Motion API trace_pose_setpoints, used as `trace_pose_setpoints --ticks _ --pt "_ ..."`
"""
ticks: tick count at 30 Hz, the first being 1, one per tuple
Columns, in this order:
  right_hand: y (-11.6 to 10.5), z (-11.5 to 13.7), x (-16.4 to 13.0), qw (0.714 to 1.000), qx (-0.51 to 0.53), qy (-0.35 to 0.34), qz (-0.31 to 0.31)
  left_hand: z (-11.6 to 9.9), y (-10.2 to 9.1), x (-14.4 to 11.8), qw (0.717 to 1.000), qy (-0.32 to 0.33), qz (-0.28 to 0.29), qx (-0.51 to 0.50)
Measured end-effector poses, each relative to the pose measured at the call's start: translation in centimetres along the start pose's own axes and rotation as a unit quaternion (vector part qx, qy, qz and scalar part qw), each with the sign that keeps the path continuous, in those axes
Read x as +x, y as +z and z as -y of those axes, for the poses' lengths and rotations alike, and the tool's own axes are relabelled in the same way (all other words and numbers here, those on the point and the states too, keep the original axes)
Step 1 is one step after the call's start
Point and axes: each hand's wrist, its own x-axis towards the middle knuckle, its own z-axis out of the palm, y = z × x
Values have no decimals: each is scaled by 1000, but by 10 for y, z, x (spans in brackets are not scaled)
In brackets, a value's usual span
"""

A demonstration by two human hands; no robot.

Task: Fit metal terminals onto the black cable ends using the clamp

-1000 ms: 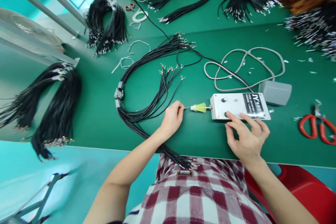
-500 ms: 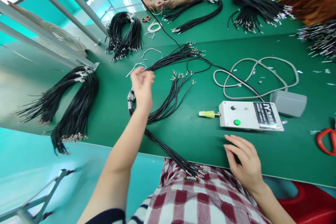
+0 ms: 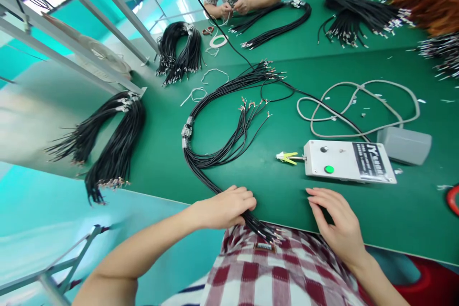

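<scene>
My left hand [image 3: 229, 206] is closed over the near end of a bundle of thin black cables [image 3: 211, 158] at the table's front edge. The cables' bare tips stick out beyond my fingers over the checked apron. The bundle curves around to the left, with clear tape and white connectors [image 3: 187, 131] at its bend. My right hand [image 3: 333, 215] rests on the table, fingers stretched and thumb apart, holding nothing. Just behind it lies a white box device [image 3: 340, 160] with a green button. A metal shaft with splayed yellow prongs [image 3: 288, 157] points left from the box.
A grey adapter [image 3: 405, 145] and looped grey cord [image 3: 319, 126] lie behind the box. More black cable bundles [image 3: 116, 143] hang over the left edge and lie farther back. Across the table a co-worker's hands [image 3: 234, 7] hold thin string. Red-handled scissors [image 3: 453, 200] lie far right.
My left hand has come down from above the bundle's bend and closed on its near end. The yellow tip looked narrow before and now shows splayed prongs. My right hand stays about still.
</scene>
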Motion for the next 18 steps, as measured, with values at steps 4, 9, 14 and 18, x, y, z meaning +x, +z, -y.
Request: trace_pose_setpoints --ticks 4,9,14,18 --pt "-1 0 -1 1000 0 4 -3 1 6 0 1000 12 23 -5" --pt "-2 -1 -4 1000 0 13 -2 6 -2 -1 992 -3 -19 -122" --pt "-1 11 5 998 43 49 -6 -3 -13 14 961 -42 -149 -227" --pt "5 26 16 989 103 102 19 -12 -6 38 935 -32 -175 -308"
